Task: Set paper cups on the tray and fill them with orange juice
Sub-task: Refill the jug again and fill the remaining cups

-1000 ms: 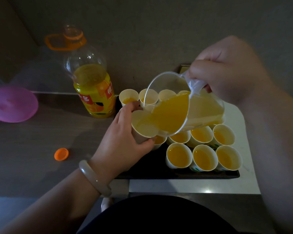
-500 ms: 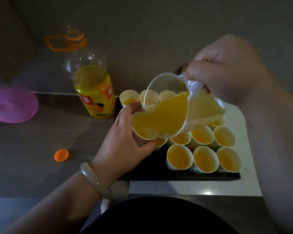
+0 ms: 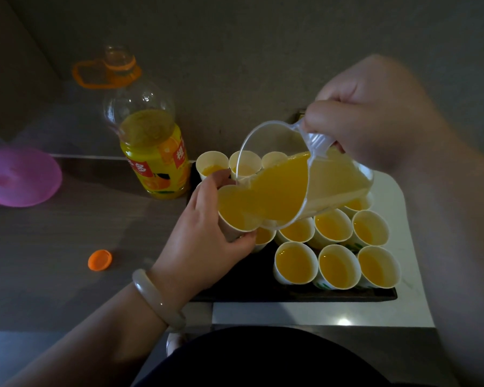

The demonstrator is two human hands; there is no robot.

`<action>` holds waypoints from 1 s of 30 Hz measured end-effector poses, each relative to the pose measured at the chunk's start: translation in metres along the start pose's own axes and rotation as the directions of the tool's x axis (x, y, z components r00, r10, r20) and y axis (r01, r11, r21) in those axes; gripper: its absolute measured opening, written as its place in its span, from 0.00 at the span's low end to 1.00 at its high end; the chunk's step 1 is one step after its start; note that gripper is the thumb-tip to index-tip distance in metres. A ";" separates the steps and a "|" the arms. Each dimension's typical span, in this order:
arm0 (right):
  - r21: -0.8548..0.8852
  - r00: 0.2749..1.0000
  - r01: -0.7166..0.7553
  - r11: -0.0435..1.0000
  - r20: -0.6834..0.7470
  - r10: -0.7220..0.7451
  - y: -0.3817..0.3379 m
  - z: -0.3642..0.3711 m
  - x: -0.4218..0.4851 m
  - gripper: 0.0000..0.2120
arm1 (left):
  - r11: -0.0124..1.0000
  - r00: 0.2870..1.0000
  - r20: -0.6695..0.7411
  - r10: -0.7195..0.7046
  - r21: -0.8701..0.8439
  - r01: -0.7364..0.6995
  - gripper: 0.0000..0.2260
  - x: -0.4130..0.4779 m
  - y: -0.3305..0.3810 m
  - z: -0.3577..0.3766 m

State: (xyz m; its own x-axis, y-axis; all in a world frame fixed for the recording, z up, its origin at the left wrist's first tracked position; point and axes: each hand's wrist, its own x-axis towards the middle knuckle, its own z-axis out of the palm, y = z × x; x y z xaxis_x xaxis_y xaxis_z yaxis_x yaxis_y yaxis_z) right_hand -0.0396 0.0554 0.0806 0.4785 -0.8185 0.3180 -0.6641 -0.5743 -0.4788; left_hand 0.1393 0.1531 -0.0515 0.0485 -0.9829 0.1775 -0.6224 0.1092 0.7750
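While the right hand [image 3: 375, 115] curls tightly round the handle of the clear jug [image 3: 338, 185], wrist raised and jug tipped leftward, we see from the head view its juice reaching the spout over a paper cup [image 3: 231, 219]. The left hand [image 3: 204, 244] wraps that cup, thumb behind and fingers in front, above the left part of the black tray [image 3: 263, 296]. Filled cups [image 3: 295, 262] stand in rows on the tray; the juice bottle [image 3: 154, 157] stands just beside it.

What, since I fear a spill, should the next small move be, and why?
Probably tip the clear plastic pitcher back upright with the right hand to stop the pour: the white paper cup gripped by the left hand already shows orange juice almost up to its rim.
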 end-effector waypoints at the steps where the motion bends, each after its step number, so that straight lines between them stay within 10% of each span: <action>1: -0.002 1.000 0.004 1.000 0.000 -0.004 0.000 0.000 0.000 0.19 | 1.000 1.000 0.002 -0.001 0.001 0.001 0.38 0.000 0.000 0.000; 17: 0.267 0.995 -0.089 0.960 -0.024 0.099 0.014 0.003 -0.007 0.17 | 1.000 1.000 -0.029 0.003 0.012 -0.003 0.41 -0.003 0.000 -0.002; 30: 0.671 0.838 -0.316 0.671 -0.135 0.529 0.041 0.003 -0.026 0.12 | 0.998 0.999 -0.048 0.019 -0.054 -0.022 0.37 -0.014 0.007 0.002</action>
State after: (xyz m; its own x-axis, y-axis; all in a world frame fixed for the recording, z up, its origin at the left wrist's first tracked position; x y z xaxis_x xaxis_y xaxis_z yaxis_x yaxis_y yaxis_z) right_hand -0.0773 0.0532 0.0504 -0.0280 -0.9920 0.1235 -0.2115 -0.1148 -0.9706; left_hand 0.1330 0.1675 -0.0496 0.0744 -0.9723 0.2214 -0.5803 0.1384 0.8026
